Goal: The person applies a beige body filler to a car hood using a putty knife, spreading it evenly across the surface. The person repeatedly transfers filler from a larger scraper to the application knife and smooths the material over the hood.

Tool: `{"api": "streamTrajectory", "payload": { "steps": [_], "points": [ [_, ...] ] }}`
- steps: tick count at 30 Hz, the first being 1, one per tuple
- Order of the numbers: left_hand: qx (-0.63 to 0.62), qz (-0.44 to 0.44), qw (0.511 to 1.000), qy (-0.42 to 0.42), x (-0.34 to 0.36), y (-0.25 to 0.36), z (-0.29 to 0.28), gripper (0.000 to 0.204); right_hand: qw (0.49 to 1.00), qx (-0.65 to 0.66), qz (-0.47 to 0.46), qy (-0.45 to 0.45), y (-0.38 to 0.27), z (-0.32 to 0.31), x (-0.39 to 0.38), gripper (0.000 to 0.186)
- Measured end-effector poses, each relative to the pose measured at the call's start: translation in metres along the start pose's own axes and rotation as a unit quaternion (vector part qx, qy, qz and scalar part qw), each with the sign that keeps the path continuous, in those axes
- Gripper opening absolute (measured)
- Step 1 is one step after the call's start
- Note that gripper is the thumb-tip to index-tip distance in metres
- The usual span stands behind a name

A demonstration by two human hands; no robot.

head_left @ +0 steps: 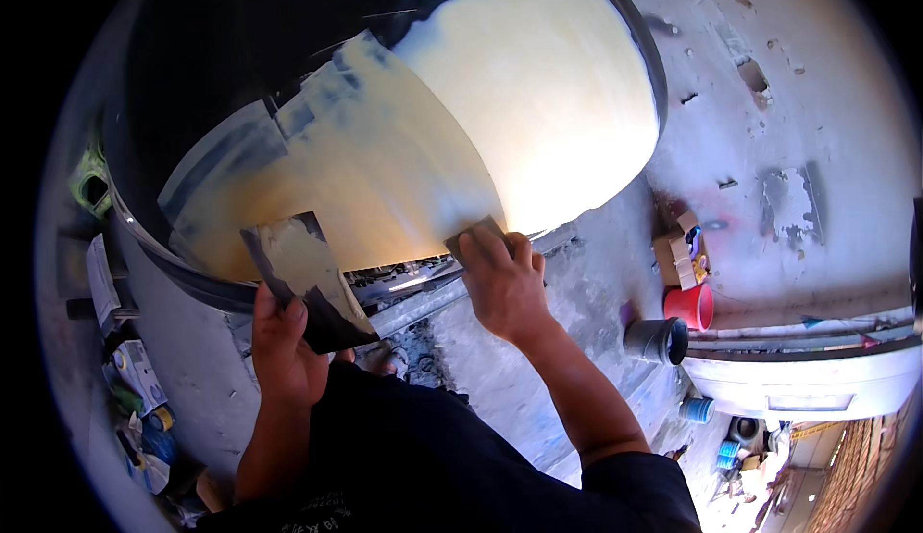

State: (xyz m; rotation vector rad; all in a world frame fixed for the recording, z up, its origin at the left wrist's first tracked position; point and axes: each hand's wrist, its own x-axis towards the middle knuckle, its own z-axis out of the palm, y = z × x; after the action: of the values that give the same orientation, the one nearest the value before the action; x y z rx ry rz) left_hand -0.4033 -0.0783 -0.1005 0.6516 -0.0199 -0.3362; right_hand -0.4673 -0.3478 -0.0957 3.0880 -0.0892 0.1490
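In front of me is a large curved car panel (375,168), apparently a hood, coated in pale yellow filler with bluish-grey patches. Its right part (558,91) shines brightly in the light, and the far left stays black. My left hand (282,346) grips a dark flat board (322,317) by its near side, thumb on top; cream-coloured putty (293,245) is smeared across it. With bent fingers, my right hand (508,288) presses a small dark flat spreader (458,245) against the panel's near edge. My palm and fingers partly hide the spreader.
Engine parts (409,276) show in the gap below the panel's near edge. To the right stand a black bucket (654,341), a red bucket (690,308) and a cardboard box (670,256) by the stained wall. Assorted items (139,376) lie along the left side.
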Motion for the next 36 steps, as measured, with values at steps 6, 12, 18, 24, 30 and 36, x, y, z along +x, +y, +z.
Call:
{"api": "streamTrajectory", "payload": {
  "steps": [6, 12, 18, 24, 30, 36],
  "points": [
    [0.001, -0.01, 0.999, -0.032, -0.005, 0.0, 0.006, 0.044, 1.0, -0.011, 0.011, 0.026, 0.002, 0.017, -0.025, 0.052],
    [-0.02, -0.019, 0.998, -0.049, -0.007, 0.01, -0.014, 0.048, 0.997, -0.002, 0.033, 0.064, -0.007, -0.033, 0.0, 0.052],
    [0.006, -0.003, 1.0, 0.03, 0.0, 0.023, -0.013, 0.044, 0.996, 0.01, 0.003, 0.084, 0.014, -0.064, 0.133, 0.046],
    [-0.02, 0.015, 0.998, 0.063, 0.006, 0.027, -0.035, 0.044, 0.999, 0.008, 0.003, -0.052, -0.028, -0.101, 0.261, 0.043],
    [-0.039, -0.01, 0.998, 0.041, 0.015, 0.025, -0.05, 0.044, 0.988, -0.043, -0.07, -0.133, -0.069, -0.108, 0.274, 0.043],
    [-0.054, -0.024, 0.998, 0.035, 0.024, 0.019, -0.044, 0.046, 0.983, -0.066, -0.132, -0.107, -0.042, -0.091, 0.189, 0.041]
  ]
}}
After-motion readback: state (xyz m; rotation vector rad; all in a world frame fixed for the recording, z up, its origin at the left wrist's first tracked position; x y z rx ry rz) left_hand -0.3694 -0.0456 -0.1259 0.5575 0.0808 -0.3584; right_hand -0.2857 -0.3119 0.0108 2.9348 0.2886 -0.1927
